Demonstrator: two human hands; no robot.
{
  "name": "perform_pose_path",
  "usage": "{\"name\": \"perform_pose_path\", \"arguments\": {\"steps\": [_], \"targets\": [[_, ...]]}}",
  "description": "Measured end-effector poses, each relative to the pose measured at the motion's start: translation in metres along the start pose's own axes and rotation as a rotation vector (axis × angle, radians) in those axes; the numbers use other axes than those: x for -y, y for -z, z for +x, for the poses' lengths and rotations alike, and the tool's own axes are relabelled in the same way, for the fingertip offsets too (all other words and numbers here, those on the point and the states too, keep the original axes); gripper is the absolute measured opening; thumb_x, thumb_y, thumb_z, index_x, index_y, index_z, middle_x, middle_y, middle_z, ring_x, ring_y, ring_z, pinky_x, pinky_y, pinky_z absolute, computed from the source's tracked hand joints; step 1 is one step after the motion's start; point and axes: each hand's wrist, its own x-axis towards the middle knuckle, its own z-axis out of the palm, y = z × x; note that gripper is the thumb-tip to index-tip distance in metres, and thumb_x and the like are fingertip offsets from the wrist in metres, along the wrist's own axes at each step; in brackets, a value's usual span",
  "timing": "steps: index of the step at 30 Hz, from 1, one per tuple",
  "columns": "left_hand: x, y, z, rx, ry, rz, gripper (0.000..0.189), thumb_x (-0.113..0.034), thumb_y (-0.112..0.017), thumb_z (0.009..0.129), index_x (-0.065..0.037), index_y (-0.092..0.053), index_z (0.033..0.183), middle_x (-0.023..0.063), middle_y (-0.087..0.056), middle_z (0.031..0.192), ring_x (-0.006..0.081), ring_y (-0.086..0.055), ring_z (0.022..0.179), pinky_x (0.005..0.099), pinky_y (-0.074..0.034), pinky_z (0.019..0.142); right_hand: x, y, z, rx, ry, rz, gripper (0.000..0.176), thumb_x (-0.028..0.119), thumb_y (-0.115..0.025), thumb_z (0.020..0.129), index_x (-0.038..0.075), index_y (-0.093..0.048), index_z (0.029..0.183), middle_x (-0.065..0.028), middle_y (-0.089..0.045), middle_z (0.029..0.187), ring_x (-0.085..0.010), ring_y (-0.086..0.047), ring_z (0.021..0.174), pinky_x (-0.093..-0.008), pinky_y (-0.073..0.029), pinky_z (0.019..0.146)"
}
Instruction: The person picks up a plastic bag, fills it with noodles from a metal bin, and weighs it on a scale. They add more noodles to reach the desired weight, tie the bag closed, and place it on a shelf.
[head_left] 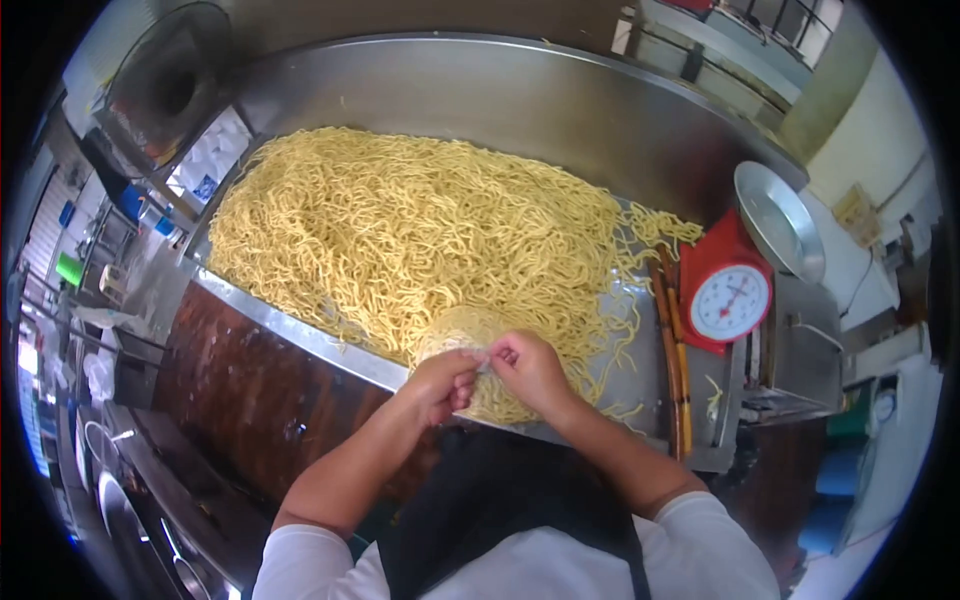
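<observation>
A clear plastic bag (462, 328) with noodles inside lies at the front edge of a large heap of yellow noodles (400, 220). My left hand (445, 386) is closed, pinching the twisted top of the bag from the left. Close beside it, my right hand (528, 372) has its fingers bent and pressed together on the same bag top. A small whitish bit of plastic shows between the two hands. The fingers partly cover the bag's neck, so a knot cannot be made out.
The noodles lie in a steel tray table (320, 345) with a high back wall. To the right stand a red dial scale (732, 290) with a metal pan (780, 222) and bamboo-like poles (672, 350). A large fan (165, 90) is at upper left. The floor (270, 390) looks wet.
</observation>
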Motion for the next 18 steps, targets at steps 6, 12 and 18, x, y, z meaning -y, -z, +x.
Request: {"name": "perform_pose_path", "arguments": {"steps": [6, 12, 18], "targets": [[0.011, -0.006, -0.003, 0.114, 0.138, -0.586, 0.007, -0.018, -0.055, 0.096, -0.014, -0.055, 0.090, -0.0094, -0.034, 0.048, 0.0058, -0.034, 0.043, 0.0232, -0.030, 0.044, -0.004, 0.012, 0.002, 0.089, -0.029, -0.019, 0.012, 0.014, -0.070, 0.081, 0.004, -0.068, 0.087, -0.0108, -0.066, 0.074, -0.0221, -0.064, 0.066, -0.0321, -0.051, 0.061], [0.005, -0.001, -0.001, 0.189, 0.181, -0.574, 0.007, -0.018, -0.053, 0.096, -0.015, -0.055, 0.089, -0.0099, -0.035, 0.048, 0.0061, -0.032, 0.041, 0.0234, -0.029, 0.044, 0.008, 0.025, 0.017, 0.300, -0.178, -0.048, 0.031, 0.031, -0.072, 0.082, 0.002, -0.068, 0.088, -0.0147, -0.067, 0.075, -0.0231, -0.065, 0.066, -0.0329, -0.051, 0.061], [0.003, -0.011, -0.002, -0.105, -0.130, 0.015, 0.012, -0.016, -0.062, 0.090, -0.004, -0.062, 0.089, -0.0014, -0.048, 0.054, 0.0093, -0.047, 0.043, 0.0245, -0.039, 0.041, 0.010, 0.012, 0.008, 0.300, -0.055, -0.244, 0.026, 0.029, -0.065, 0.087, 0.004, -0.067, 0.092, -0.0148, -0.067, 0.079, -0.0295, -0.065, 0.072, -0.0390, -0.050, 0.065]]}}
